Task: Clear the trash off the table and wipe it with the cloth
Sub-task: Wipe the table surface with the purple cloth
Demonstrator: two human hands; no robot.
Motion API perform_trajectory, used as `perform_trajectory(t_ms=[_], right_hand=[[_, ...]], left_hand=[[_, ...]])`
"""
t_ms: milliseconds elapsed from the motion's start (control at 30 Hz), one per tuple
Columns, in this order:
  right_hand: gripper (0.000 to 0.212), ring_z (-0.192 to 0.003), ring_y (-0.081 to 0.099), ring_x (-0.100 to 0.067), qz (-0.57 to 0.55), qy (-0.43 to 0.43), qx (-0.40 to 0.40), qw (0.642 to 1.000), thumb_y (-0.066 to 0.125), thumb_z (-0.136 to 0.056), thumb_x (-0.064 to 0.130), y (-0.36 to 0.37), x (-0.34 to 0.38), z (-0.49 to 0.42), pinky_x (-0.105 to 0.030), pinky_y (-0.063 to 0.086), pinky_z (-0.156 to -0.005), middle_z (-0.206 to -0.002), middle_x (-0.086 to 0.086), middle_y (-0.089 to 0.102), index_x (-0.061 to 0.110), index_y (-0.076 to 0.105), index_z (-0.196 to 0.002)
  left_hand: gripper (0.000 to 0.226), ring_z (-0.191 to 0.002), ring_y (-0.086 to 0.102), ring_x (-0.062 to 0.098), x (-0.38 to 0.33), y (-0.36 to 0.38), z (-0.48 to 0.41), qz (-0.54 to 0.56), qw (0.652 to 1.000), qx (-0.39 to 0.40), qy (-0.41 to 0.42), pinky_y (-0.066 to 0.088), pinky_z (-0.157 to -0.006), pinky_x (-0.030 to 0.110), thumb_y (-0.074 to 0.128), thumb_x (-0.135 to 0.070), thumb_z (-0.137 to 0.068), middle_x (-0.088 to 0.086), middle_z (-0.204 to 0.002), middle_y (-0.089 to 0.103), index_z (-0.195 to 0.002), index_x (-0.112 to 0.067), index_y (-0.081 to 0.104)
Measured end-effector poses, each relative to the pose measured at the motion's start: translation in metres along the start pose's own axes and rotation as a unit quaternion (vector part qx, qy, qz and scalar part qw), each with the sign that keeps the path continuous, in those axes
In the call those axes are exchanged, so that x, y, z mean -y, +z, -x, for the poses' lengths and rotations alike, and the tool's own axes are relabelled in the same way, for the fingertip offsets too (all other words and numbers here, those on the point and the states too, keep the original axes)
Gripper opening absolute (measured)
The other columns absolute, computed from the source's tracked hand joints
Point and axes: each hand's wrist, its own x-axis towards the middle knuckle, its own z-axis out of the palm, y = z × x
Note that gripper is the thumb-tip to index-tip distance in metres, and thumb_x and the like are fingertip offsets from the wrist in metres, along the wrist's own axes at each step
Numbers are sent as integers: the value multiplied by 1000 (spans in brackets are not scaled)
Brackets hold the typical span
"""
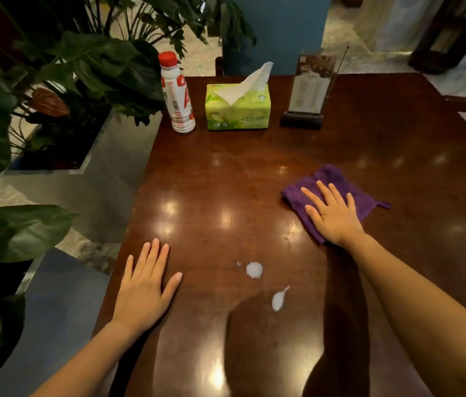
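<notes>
A purple cloth (332,179) lies flat on the dark wooden table (254,173) at the right. My right hand (332,213) rests palm down on it, fingers spread, not gripping. My left hand (146,287) lies flat on the bare wood near the left edge, holding nothing. Between my hands sit two white spills of liquid, a round spill (254,269) and a longer spill (279,300). A white bottle (176,96) with a red cap stands at the far left corner.
A green tissue pack (237,110) with a tissue sticking out stands beside the bottle. A menu stand (307,93) on a dark base is at the back centre. Large leafy plants (62,81) in a planter crowd the table's left side.
</notes>
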Motion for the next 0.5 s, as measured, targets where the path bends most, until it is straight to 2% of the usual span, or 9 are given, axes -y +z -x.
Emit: perform_trajectory(t_ms=[167, 267, 367, 500], right_hand=[[51, -149, -2, -24, -35, 128, -9, 991, 18, -98, 49, 9, 19, 37, -55, -2, -118, -162, 1, 1, 42, 10, -148], [53, -149, -6, -27, -52, 188, 0, 981, 16, -98, 50, 17, 50, 58, -58, -3, -117, -162, 0, -4, 41, 5, -149], [54, -148, -8, -28, -66, 221, 7, 973, 15, -98, 50, 25, 82, 83, -59, -4, -116, -162, -2, -6, 40, 3, -149], [54, -148, -6, -29, -71, 253, -17, 965, 18, -98, 49, 40, 129, 118, -60, -2, -115, -162, -3, -3, 39, 4, -149]], left_hand=[[78, -144, 12, 17, 7, 0, 12, -6, 1000, 3, 27, 4, -116, 36, 2, -65, -88, 4, -155, 20, -146, -17, 21], [77, -144, 6, 12, 17, -1, 24, 3, 999, -1, 49, 1, -115, 35, 2, -66, -87, 0, -155, 13, -146, -20, 17], [75, -144, 3, 11, 22, 1, 34, 15, 998, -1, 56, -4, -115, 33, 3, -66, -87, -2, -155, 10, -147, -23, 15], [73, -143, 15, 16, 21, -1, 35, 13, 999, 9, 50, -1, -115, 35, 8, -63, -90, 2, -155, 21, -146, -19, 24]])
